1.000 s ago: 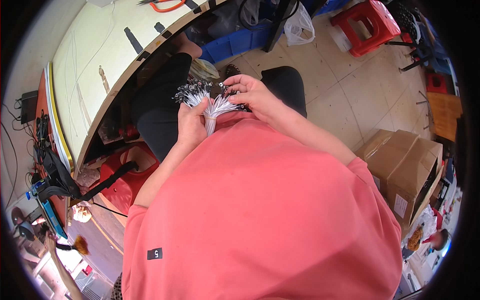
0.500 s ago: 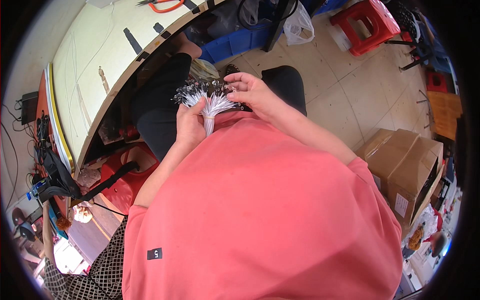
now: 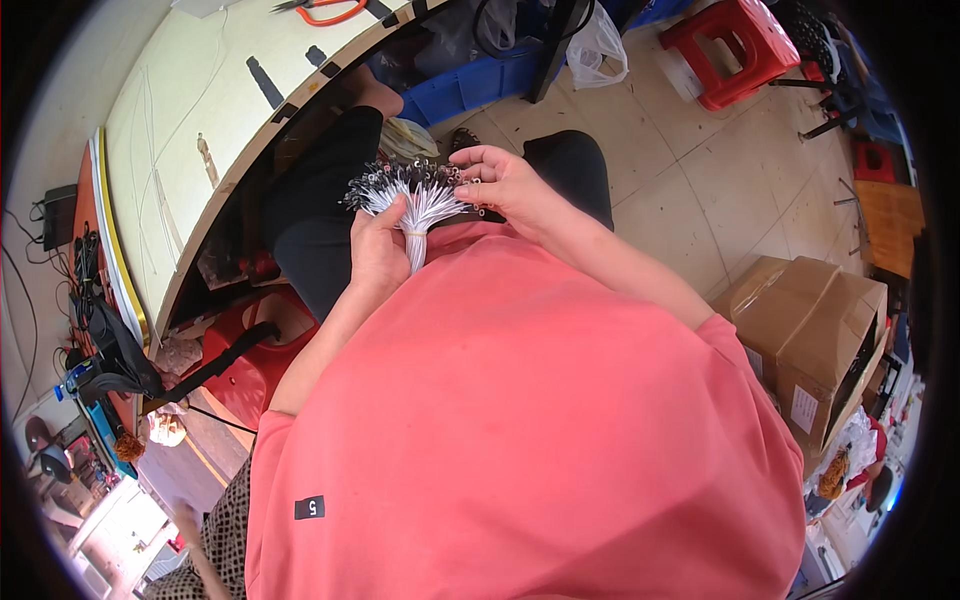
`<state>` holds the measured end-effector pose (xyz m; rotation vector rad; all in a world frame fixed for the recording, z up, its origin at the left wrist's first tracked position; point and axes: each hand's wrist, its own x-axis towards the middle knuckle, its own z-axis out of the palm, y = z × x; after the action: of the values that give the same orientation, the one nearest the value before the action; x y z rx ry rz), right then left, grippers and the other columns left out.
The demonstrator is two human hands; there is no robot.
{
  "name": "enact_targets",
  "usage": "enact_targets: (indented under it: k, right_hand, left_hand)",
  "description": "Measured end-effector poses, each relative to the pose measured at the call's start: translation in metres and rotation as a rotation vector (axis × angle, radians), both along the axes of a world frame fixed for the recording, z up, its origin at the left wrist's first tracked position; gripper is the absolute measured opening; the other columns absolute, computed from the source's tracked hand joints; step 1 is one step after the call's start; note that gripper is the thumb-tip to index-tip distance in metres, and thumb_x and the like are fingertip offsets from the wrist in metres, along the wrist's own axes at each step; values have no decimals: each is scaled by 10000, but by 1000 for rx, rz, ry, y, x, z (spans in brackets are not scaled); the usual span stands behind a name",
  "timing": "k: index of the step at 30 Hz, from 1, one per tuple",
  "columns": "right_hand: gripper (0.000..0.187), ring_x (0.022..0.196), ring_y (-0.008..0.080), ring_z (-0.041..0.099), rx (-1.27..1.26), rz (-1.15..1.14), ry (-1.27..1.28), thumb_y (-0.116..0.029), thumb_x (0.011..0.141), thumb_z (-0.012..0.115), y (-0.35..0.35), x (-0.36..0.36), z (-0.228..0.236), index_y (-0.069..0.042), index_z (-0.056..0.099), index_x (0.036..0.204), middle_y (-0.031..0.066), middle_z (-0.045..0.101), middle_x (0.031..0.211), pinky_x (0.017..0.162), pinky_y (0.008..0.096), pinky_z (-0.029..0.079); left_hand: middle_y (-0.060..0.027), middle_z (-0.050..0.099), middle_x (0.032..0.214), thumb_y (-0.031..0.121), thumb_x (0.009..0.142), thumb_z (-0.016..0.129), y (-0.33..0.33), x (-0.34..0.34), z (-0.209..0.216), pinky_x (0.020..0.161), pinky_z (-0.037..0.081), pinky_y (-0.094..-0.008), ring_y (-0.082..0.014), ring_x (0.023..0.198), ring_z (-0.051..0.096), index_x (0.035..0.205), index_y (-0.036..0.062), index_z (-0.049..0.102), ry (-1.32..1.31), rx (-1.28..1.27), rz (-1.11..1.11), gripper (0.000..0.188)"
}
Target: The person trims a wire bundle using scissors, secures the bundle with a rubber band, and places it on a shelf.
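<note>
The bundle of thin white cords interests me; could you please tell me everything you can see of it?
The bundle of thin white cords, apparently string, is cinched by a narrow pale band. Beyond it, strands fan away from the coral cloth shirt to dark ends, some ringed. The left hand grips its left side; the fingers of the right hand touch its right edge.

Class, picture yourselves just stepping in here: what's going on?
A person's left hand holds a bundle of white strands, gathered by a band and fanned out above it into dark ends, some with small rings. The right hand is at the right edge of the fan; whether it grips any strand is hard to tell. An orange-handled tool lies on the pale table to the left.
</note>
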<state>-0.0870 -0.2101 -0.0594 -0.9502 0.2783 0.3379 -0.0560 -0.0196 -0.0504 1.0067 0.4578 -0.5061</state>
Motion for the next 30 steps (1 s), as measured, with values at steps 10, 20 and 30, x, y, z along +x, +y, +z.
enact_targets:
  k: [10, 20, 30]
  right_hand:
    - [434, 849, 144, 574, 20, 6, -5, 31, 768, 635, 0, -1, -2, -6, 475, 1170, 91, 535, 966, 729, 232, 484]
    - [433, 861, 151, 568, 50, 3, -28, 59, 773, 598, 1, -1, -6, 2, 464, 1181, 104, 558, 972, 757, 251, 478]
    - [428, 855, 147, 567, 75, -7, -41, 71, 776, 582, 2, -2, -10, 3, 464, 1182, 100, 567, 966, 755, 250, 476]
  left_hand:
    - [-147, 599, 949, -15, 859, 513, 5, 2, -10, 798, 498, -403, -258, 871, 605, 1021, -24, 482, 19, -27, 23, 165]
    - [-161, 599, 971, -17, 864, 497, 6, 3, -11, 791, 505, -419, -276, 884, 608, 1030, -30, 478, 48, -16, 58, 168]
    - [-166, 592, 997, -35, 863, 475, 4, 2, -8, 810, 500, -421, -282, 914, 601, 1036, -29, 480, 57, -7, 86, 173]
